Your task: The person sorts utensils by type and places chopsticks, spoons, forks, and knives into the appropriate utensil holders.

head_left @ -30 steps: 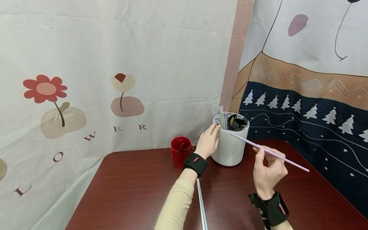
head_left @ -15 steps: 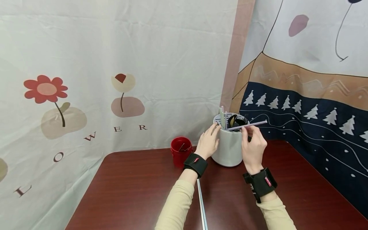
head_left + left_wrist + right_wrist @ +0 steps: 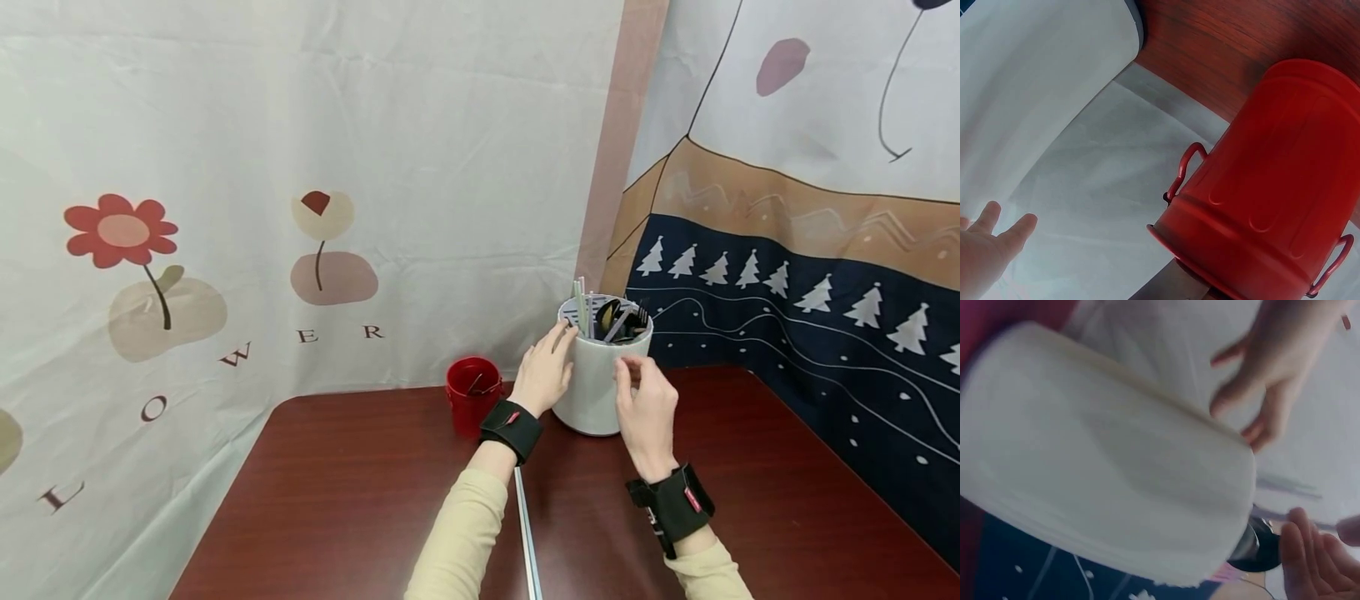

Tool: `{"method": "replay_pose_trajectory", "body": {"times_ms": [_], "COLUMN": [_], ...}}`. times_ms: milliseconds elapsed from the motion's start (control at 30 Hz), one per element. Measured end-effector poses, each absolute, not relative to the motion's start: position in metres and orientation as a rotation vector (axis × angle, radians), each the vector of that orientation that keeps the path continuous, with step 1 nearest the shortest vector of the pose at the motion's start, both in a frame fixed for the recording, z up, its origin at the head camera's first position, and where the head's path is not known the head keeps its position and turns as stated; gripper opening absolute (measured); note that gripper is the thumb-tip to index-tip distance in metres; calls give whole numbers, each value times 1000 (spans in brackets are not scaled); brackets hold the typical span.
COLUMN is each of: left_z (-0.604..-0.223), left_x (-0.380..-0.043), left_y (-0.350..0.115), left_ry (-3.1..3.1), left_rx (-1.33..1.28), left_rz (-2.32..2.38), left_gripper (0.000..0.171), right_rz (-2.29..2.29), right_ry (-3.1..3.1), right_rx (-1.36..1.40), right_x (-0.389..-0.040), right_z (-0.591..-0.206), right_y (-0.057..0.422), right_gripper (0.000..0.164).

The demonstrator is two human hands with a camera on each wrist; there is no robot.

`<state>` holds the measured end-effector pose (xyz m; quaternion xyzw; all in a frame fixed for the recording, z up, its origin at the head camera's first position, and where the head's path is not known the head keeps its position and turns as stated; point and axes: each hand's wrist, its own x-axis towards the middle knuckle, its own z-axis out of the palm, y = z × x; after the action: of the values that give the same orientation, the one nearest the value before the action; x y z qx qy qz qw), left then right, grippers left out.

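Note:
A white cylindrical utensil holder (image 3: 592,387) stands upright at the back of the table, with a slotted top. In the head view my left hand (image 3: 543,372) rests its extended fingers against its left rim. My right hand (image 3: 647,408) is at its right front, just below the rim. In the right wrist view the right fingers (image 3: 1310,556) and thumb stand apart, with no grip visible. A lilac straw (image 3: 619,323) leans in the holder among black utensils (image 3: 609,313); pale straws (image 3: 581,308) stand at the left. Their lower ends are hidden.
Left of the holder is a small red bucket (image 3: 472,392) with side handles and something thin inside. Thin white and light-blue strips (image 3: 527,533) lie on the dark red-brown table (image 3: 360,500). Printed cloths (image 3: 450,167) hang behind and at the right.
My right hand has brought the lilac straw left to the holder, let it go leaning inside, and dropped below the rim. The left hand has stayed at the rim.

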<state>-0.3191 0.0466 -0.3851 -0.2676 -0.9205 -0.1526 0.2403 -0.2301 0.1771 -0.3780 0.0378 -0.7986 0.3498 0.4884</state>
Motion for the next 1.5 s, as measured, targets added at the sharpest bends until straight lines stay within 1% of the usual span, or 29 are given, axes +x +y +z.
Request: {"method": "replay_pose_trajectory", "body": {"times_ms": [267,400,567,700,1000,1167,1367,1500], "left_z": [-384,-384,-385,-387,-387,-387,-385,-384], "left_x": [-318,-318,-319,-319,-320,-320,-318,-318], "left_y": [46,45,45,46,46,46,46,46], "left_ry": [-2516,-2507,-2529,-2539,-2531,-2524,-2528,-2517], "left_rx": [-724,-735,-735,-731,-739,-740,-738,-746], "left_rz": [-410,-425,-419,-409,-429,-421,-414,-424], "left_gripper": [53,53,53,53,53,53,53,52], "right_rz": [861,848,872,891,938,863,859,876], "right_ry": [-2187,-2398,-2616,-2754,-2953,-2992,-3040,-3072], "right_rx": [138,185,201,207,328,455,564,610], "right_x": [-215,-208,-201,-195,-180,-174,-169,-167], "right_z": [-423,-437,-443,-445,-446,-449,-455,-457], "right_y": [170,163,150,139,122,116,110,107], "right_gripper": [11,10,8,11,14,20,40,46]}}
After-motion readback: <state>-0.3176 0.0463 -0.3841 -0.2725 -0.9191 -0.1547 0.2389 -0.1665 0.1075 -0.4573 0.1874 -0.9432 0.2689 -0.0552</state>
